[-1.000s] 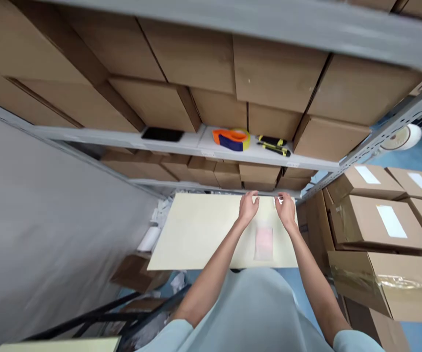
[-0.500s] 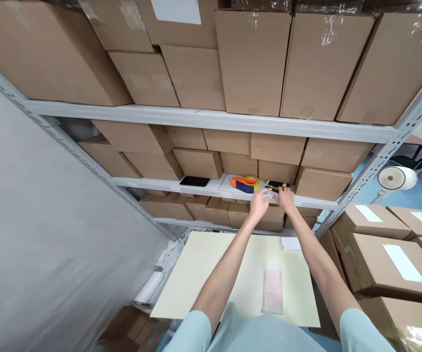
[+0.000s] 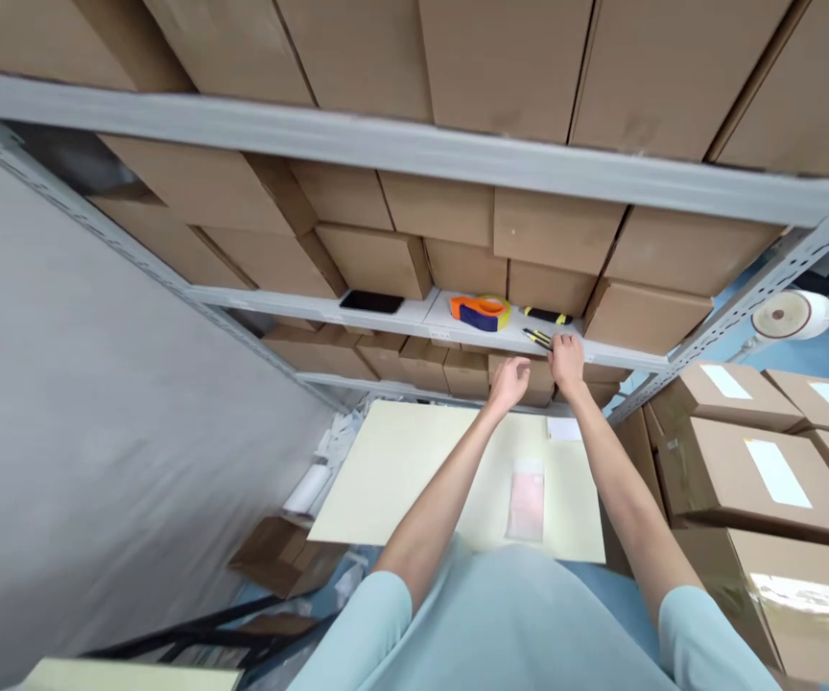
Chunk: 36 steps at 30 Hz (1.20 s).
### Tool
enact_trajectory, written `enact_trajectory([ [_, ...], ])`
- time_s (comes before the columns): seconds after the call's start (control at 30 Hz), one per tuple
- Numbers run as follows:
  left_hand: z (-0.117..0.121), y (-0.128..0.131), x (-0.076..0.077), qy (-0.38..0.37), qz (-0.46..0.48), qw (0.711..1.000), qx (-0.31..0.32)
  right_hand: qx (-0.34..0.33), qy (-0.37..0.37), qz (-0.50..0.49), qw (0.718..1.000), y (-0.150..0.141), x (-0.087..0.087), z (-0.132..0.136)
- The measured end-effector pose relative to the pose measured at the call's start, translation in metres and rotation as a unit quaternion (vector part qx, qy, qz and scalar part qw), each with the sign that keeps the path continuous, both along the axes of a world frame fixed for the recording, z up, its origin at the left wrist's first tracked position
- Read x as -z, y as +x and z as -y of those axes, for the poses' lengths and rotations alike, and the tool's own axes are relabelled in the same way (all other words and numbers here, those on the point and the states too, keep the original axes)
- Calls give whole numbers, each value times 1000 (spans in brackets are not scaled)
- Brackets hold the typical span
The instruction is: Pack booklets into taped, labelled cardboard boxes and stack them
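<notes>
My right hand [image 3: 566, 353] reaches up to the grey shelf [image 3: 450, 326] and its fingers close on a black-and-yellow tool [image 3: 538, 337] lying at the shelf's front. A second black-and-yellow tool [image 3: 548, 315] lies just behind it. My left hand [image 3: 511, 380] hovers slightly lower, in front of the shelf edge, with fingers loosely curled and nothing in them. An orange and blue tape dispenser [image 3: 480, 311] sits to the left of the tools. Below, a pale yellow table [image 3: 400, 461] carries a clear bag with pink content [image 3: 527, 497] and a small white slip [image 3: 564, 428].
Brown cardboard boxes [image 3: 378, 259] fill every shelf level. A black phone or tablet [image 3: 371, 301] lies on the shelf to the left. Labelled cartons [image 3: 752, 470] are stacked at the right, beside a roll of tape [image 3: 793, 314] on the rack post. A grey wall runs along the left.
Both hands rose from the table to the shelf. Since half a second ago the left hand has dropped back slightly while the right hand stays at the black-and-yellow tool.
</notes>
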State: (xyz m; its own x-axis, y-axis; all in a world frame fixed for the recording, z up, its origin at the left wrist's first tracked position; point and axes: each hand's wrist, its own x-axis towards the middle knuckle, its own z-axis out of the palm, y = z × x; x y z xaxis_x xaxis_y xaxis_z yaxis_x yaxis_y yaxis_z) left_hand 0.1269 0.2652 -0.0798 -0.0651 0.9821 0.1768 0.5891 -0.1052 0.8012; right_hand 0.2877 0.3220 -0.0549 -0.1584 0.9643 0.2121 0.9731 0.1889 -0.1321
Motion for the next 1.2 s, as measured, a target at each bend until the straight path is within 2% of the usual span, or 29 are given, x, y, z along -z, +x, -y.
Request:
enact_trajectory([
  [0.1, 10, -5, 36, -54, 7, 999, 4, -10, 29, -53, 998, 9, 30, 24],
  [0.2, 31, -11, 93, -133, 11, 991, 11, -7, 24, -106, 994, 18, 83, 64],
  [0.33, 84, -8, 181, -276, 12, 961, 11, 10, -63, -145, 987, 30, 167, 133],
  [0.4, 116, -1, 219, -333, 17, 943, 14, 33, -116, -148, 982, 36, 206, 168],
  [0.47, 145, 7, 248, -370, 23, 928, 15, 56, -168, -147, 973, 42, 238, 199],
  [0.53, 168, 14, 267, -396, 31, 917, 12, 77, -209, -148, 964, 47, 261, 225],
  [0.6, 181, 20, 277, -404, 41, 914, 7, 98, -230, -157, 955, 50, 276, 243],
  [0.7, 189, 26, 280, -389, 43, 920, 0, 125, -229, -191, 946, 51, 287, 258],
  [0.83, 192, 32, 273, -389, 32, 921, -20, 152, -220, -242, 932, 45, 290, 264],
  [0.93, 194, 34, 270, -389, 33, 920, -32, 164, -230, -246, 927, 38, 286, 265],
  [1.07, 182, 25, 272, -388, 16, 921, -27, 142, -256, -226, 929, 25, 280, 265],
  [1.2, 153, 8, 280, -336, -22, 941, -25, 121, -277, -193, 933, 11, 277, 258],
])
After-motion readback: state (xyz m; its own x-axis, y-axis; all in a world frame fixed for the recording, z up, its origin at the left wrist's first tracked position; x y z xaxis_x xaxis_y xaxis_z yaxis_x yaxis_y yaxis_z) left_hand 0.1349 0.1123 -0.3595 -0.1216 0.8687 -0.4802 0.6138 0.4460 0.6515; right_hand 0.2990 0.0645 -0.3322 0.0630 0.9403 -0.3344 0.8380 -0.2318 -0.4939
